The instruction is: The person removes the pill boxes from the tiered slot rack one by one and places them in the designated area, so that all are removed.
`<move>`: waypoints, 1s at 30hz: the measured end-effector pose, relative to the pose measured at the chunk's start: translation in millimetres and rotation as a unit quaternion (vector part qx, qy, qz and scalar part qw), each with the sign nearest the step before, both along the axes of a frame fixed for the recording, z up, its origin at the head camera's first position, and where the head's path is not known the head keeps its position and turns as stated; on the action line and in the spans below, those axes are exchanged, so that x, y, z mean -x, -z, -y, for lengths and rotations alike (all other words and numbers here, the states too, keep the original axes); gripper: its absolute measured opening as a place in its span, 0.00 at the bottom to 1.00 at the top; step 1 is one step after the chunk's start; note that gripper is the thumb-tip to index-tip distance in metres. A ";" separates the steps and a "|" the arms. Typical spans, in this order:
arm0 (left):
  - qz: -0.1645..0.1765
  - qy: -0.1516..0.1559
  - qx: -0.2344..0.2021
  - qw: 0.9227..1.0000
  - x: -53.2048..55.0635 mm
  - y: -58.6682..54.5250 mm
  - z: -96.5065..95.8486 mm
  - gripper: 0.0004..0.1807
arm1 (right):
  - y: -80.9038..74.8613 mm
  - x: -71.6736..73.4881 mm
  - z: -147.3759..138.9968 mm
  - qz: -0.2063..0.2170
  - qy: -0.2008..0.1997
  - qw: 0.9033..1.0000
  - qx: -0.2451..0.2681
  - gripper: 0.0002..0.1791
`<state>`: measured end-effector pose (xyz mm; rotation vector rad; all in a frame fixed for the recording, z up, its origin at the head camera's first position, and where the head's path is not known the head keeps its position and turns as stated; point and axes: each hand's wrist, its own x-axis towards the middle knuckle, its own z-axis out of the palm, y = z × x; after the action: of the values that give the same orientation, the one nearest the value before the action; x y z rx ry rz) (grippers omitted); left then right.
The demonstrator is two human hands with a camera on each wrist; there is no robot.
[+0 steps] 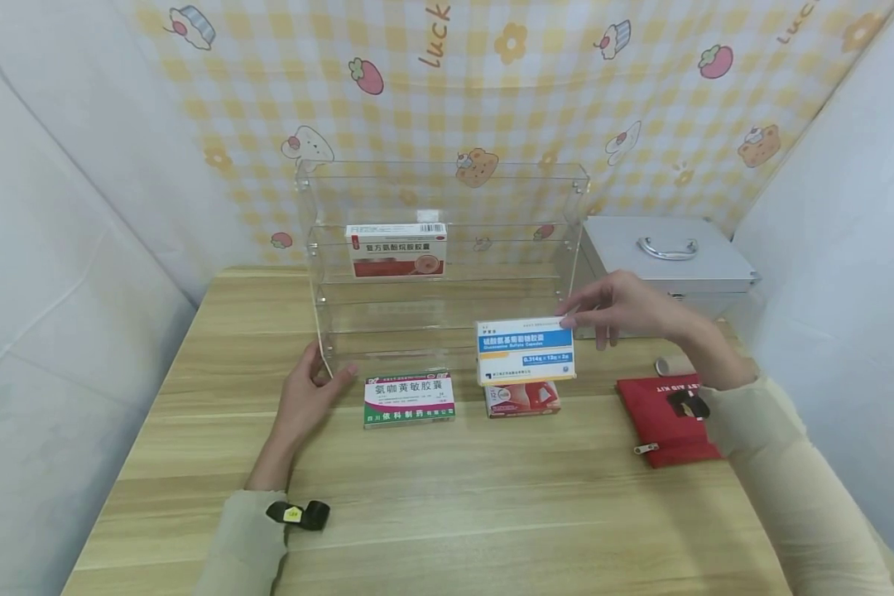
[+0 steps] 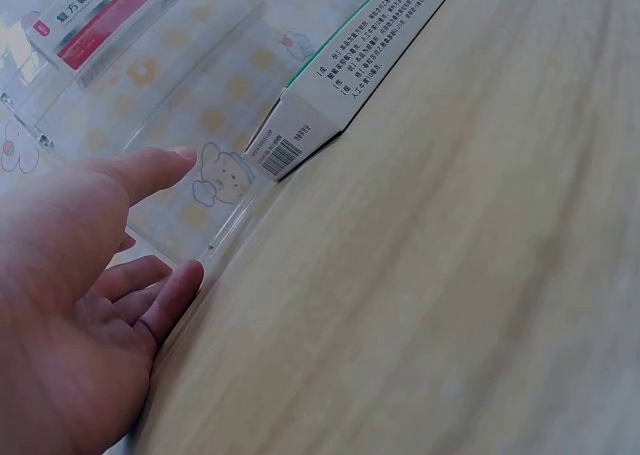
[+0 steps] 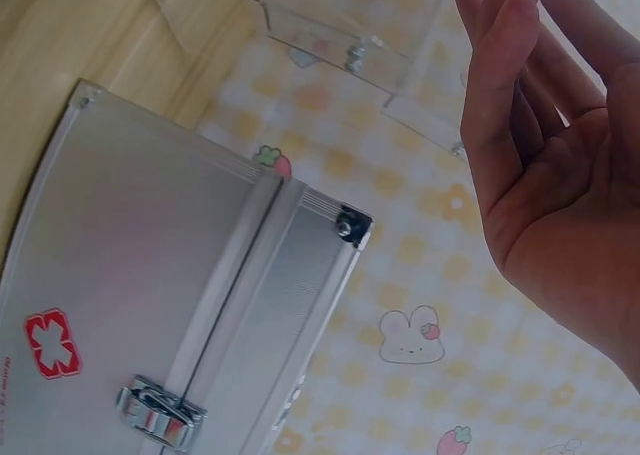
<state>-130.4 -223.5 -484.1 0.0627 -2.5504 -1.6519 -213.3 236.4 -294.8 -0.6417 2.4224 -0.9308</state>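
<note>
In the head view my right hand (image 1: 626, 308) pinches a white and blue medicine box (image 1: 525, 351) at its upper right corner. The box is held up before the lower right of a clear acrylic rack (image 1: 447, 170). The right wrist view shows my right hand (image 3: 560, 145) but not that box. My left hand (image 1: 313, 397) grips the rack's lower left side, thumb in front; the left wrist view shows this hand (image 2: 110, 295) with bent fingers at the rack's base. A green and white medicine box (image 1: 409, 400) and a red one (image 1: 523, 401) lie before the rack.
A white and red medicine box (image 1: 398, 251) stands on an upper tier of the rack. Behind my right hand sits a silver case (image 1: 663, 244) with a handle. A red first aid pouch (image 1: 666, 422) and a small pale roll (image 1: 673, 366) lie at right.
</note>
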 end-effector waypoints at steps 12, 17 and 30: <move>-0.001 0.009 -0.007 1.000 1.0 1.6 0.6 0.44 | 29.4 -10.4 -5.2 0.010 -0.029 1.000 -0.005 0.14; 0.010 0.010 -0.009 1.000 1.1 0.1 0.7 0.44 | 43.5 -11.7 -5.7 0.015 -0.041 0.999 -0.001 0.14; 0.007 0.008 -0.006 1.000 0.6 0.3 0.8 0.45 | 67.3 -22.4 -9.3 0.052 -0.068 0.996 0.018 0.13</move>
<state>-131.0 -224.3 -484.5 0.0551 -2.5581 -1.6776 -190.9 245.7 -362.1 -0.7424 2.2452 -0.9301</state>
